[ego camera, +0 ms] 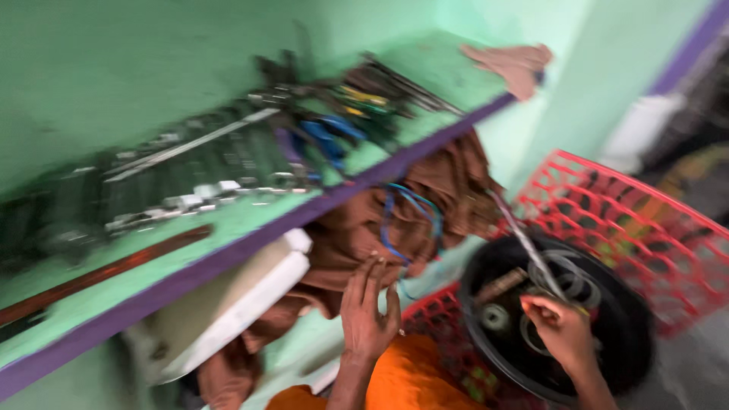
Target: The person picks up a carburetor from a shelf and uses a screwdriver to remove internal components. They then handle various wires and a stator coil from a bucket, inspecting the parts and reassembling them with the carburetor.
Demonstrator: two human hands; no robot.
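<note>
1. Blur smears the whole head view, so fine detail is lost.
2. A green shelf point(250, 216) with a purple front edge slants across the upper left. It carries a jumble of long metal tools point(228, 159), some with blue or yellow handles, and a crumpled pinkish rag point(512, 67) at its far end.
3. Under the shelf hangs a bundle of soft, creased brown cloth point(357, 228). Blue wire point(410, 209) loops across it. A white slab point(228, 307) with rounded edges leans to the left of the cloth.
4. The left hand point(368, 315) is raised with fingers spread and straight, fingertips touching the lower edge of the cloth. It grips nothing.
5. The right hand point(560, 328) is closed in a pinch around the lower end of a thin, shiny metal rod point(524, 239), which slants up and left towards the cloth.
6. Below the right hand sits a round black bowl point(630, 319) holding coiled wire rings and small metal parts.
7. The bowl rests in a red plastic basket point(645, 220) with an open lattice wall.
8. Orange fabric point(410, 376) fills the bottom edge between the forearms.
</note>
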